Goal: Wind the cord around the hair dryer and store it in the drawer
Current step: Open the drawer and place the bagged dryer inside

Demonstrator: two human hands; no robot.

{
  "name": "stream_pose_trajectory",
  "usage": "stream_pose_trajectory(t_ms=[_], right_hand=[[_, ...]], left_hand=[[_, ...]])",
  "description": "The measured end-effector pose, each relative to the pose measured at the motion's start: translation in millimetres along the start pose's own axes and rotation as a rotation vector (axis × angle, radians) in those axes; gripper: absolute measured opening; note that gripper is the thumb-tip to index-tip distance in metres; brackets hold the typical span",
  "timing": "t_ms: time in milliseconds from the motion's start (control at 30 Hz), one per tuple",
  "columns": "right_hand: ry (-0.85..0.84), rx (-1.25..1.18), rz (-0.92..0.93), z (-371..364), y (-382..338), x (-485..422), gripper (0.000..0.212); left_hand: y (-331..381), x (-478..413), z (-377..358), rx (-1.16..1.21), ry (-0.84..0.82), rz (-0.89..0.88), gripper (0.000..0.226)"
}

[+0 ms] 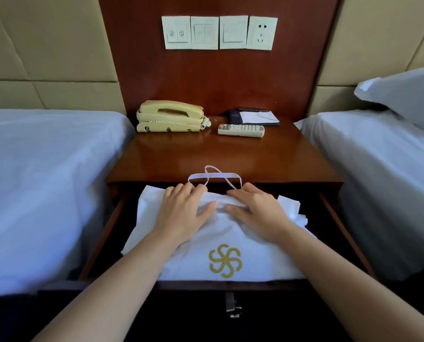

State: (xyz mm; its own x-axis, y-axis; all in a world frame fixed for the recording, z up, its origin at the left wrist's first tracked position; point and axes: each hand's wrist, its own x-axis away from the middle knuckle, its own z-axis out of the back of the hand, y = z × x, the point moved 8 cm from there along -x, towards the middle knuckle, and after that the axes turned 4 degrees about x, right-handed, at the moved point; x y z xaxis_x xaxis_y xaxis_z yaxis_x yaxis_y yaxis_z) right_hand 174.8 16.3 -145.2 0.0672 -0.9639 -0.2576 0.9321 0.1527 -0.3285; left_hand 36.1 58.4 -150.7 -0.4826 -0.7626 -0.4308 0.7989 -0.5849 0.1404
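Observation:
A white cloth bag (230,240) with a gold pinwheel logo lies in the open wooden drawer (102,230) of the nightstand. Its white drawstring (214,177) loops up over the nightstand's front edge. My left hand (183,213) and my right hand (257,215) lie flat on the bag's upper part, fingers spread and pointing inward, pressing the gathered cloth. The hair dryer and its cord are not visible; the bag hides whatever is inside.
On the nightstand top (230,156) stand a beige telephone (170,116), a remote control (241,130) and a notepad holder (255,117). Beds with white sheets flank both sides. Wall switches and a socket (262,33) are above. White paper (292,208) lies at the drawer's right.

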Motion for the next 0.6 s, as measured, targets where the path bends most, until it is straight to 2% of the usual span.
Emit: stream_pose_trajectory(t_ms=[100, 233, 367, 467, 600], right_hand=[[-0.129, -0.052, -0.085, -7.8, 8.6, 8.6, 0.052], [-0.324, -0.060, -0.218, -20.2, 21.2, 4.8, 0.062], [-0.426, -0.157, -0.353, -34.2, 39.5, -6.6, 0.066], [-0.360, -0.208, -0.451, -36.1, 52.6, -11.8, 0.065], [-0.226, -0.031, -0.500, -25.2, 59.5, -18.1, 0.055]], left_hand=[[4.6, 6.4, -7.8, 0.027, -0.154, 0.030, 0.076], [-0.4, 9.0, -25.3, 0.080, -0.321, 0.124, 0.051], [-10.1, 4.7, -45.9, 0.136, -0.472, 0.210, 0.054], [-24.1, 2.1, -57.7, 0.118, -0.523, 0.300, 0.058], [-40.6, -3.6, -60.5, 0.060, -0.496, 0.433, 0.062]])
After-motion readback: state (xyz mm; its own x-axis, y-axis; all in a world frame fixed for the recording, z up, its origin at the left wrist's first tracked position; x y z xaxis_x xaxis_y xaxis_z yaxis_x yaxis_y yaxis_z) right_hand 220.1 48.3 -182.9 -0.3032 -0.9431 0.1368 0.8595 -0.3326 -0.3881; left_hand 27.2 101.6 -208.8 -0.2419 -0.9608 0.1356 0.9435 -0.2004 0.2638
